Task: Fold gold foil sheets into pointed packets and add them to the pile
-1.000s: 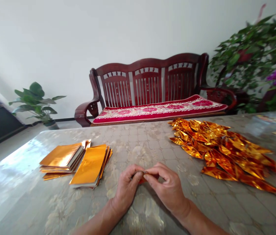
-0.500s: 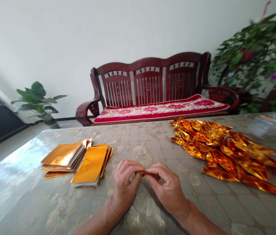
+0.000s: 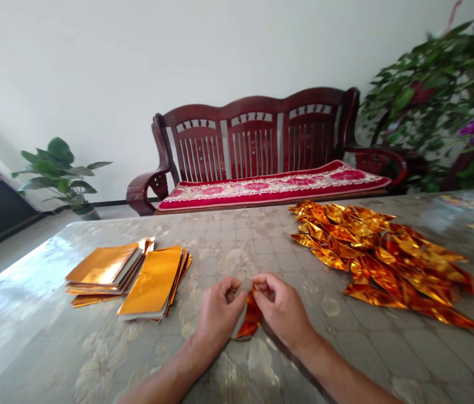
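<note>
Between my two hands is a partly folded piece of gold foil paper (image 3: 251, 320), shiny orange with a greyish edge showing. My left hand (image 3: 221, 306) pinches its left side near the top, thumb against fingers. On the other side, my right hand (image 3: 281, 306) grips the upper right part with thumb and fingertips. The lower end of the foil hangs toward me, just above or on the table. To the left lie two stacks of gold foil sheets, the nearer stack (image 3: 151, 282) and the farther stack (image 3: 104, 266). A pile of folded gold foil pieces (image 3: 371, 252) spreads on the right.
The table (image 3: 136, 359) has a patterned, glossy cover. Clear plastic packaging (image 3: 451, 210) lies at its far right. Beyond the table stands a dark red wooden bench (image 3: 257, 146) with a red floral cushion (image 3: 270, 185). Potted plants (image 3: 60, 174) stand at both sides.
The foil piece, earlier mostly hidden as a narrow strip between my fingertips, now hangs down between my hands with its orange face showing. Both hands have turned slightly; the view has shifted a little.
</note>
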`<state>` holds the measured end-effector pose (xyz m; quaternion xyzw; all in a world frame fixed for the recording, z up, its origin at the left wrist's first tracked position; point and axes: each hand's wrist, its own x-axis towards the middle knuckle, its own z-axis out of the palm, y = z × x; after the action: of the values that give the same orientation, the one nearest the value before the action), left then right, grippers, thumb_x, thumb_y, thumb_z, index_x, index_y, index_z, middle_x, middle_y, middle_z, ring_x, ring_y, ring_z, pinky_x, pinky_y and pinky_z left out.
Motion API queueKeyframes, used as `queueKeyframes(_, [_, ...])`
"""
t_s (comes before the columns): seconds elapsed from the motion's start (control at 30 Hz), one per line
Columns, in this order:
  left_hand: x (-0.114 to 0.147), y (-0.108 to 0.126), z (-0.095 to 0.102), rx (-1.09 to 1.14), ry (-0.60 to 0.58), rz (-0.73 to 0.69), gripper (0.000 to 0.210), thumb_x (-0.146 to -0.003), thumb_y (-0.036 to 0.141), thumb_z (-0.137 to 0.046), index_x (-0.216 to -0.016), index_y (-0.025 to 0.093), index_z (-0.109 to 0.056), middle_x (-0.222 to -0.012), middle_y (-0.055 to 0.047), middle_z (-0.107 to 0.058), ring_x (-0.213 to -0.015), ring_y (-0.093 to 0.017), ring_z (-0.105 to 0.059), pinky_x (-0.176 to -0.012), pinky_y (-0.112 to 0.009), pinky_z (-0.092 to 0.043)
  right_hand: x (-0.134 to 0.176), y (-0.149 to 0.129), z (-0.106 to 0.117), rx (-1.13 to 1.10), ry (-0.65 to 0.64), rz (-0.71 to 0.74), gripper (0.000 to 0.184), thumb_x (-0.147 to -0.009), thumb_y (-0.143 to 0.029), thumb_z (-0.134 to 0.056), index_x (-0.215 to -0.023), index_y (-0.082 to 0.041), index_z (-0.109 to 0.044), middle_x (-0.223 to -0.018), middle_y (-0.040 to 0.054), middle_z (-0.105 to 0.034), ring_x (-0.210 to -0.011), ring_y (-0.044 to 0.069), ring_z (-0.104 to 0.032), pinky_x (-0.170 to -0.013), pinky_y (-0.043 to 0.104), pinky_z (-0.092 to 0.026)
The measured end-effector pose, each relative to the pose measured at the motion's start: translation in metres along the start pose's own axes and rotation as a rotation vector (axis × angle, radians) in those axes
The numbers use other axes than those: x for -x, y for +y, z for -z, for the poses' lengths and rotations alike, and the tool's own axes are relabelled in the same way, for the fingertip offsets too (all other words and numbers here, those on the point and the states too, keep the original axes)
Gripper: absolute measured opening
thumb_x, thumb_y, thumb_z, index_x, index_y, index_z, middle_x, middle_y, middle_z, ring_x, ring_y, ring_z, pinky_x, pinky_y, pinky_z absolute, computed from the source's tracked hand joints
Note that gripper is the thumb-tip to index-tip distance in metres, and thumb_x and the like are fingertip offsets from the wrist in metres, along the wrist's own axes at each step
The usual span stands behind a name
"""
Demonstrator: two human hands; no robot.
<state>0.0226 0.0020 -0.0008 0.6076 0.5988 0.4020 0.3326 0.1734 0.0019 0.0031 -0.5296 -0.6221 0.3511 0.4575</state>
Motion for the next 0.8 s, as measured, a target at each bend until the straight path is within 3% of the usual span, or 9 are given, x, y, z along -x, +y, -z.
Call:
queueKeyframes(0.23, [-0.005, -0.002, 0.0, 0.106, -0.108, 0.082, 0.017, -0.077, 0.033, -0.061, -0.072, 0.017, -0.062, -0.056, 0.005, -0.054, -0.051, -0.01, -0.047, -0.049, -0.019, -0.032, -0.001, -0.005, 0.003, 0.206, -0.07, -0.001, 0.044, -0.079, -0.029, -0.062, -0.122, -0.021, -0.06, -0.087, 0.002, -0.071, -0.082, 0.02, -0.067, -0.073, 0.031, -0.052])
queueKeyframes(0.43, [-0.01, -0.008, 0.001, 0.033, -0.097, 0.101, 0.021, -0.079, 0.037, -0.058, -0.074, 0.017, -0.063, -0.057, 0.004, -0.057, -0.053, -0.011, -0.052, -0.05, -0.019, -0.034, 0.003, -0.003, 0.003, 0.378, -0.078, 0.07, 0.072, -0.072, -0.019, -0.062, -0.142, -0.019, -0.045, -0.12, 0.0077, -0.066, -0.1, 0.022, -0.063, -0.089, 0.034, -0.048])
queueKeyframes(0.6, [-0.008, -0.006, 0.002, -0.156, -0.088, 0.061, 0.021, -0.081, 0.036, -0.055, -0.073, 0.02, -0.066, -0.059, 0.005, -0.062, -0.056, -0.012, -0.056, -0.052, -0.02, -0.033, -0.004, 0.0, 0.007, 0.381, -0.095, -0.034, 0.052, -0.084, -0.018, -0.048, -0.135, -0.018, -0.054, -0.102, 0.0047, -0.073, -0.095, 0.02, -0.066, -0.084, 0.031, -0.046])
queueKeyframes(0.7, [-0.007, 0.0, 0.004, -0.226, -0.094, 0.072, 0.024, -0.083, 0.039, -0.055, -0.075, 0.021, -0.068, -0.06, 0.005, -0.063, -0.056, -0.012, -0.057, -0.052, -0.02, -0.031, -0.01, -0.002, 0.01, 0.378, -0.129, -0.069, 0.031, -0.087, -0.024, -0.05, -0.109, -0.024, -0.071, -0.093, 0.0016, -0.075, -0.089, 0.019, -0.068, -0.076, 0.027, -0.045])
queueKeyframes(0.8, [-0.007, 0.005, 0.005, -0.317, -0.103, 0.056, 0.023, -0.084, 0.038, -0.054, -0.074, 0.022, -0.068, -0.058, 0.005, -0.062, -0.055, -0.011, -0.056, -0.051, -0.021, -0.028, -0.013, -0.005, 0.012, 0.431, -0.143, -0.093, 0.022, -0.087, -0.029, -0.052, -0.087, -0.027, -0.074, -0.085, -0.0016, -0.076, -0.08, 0.016, -0.067, -0.066, 0.024, -0.04])
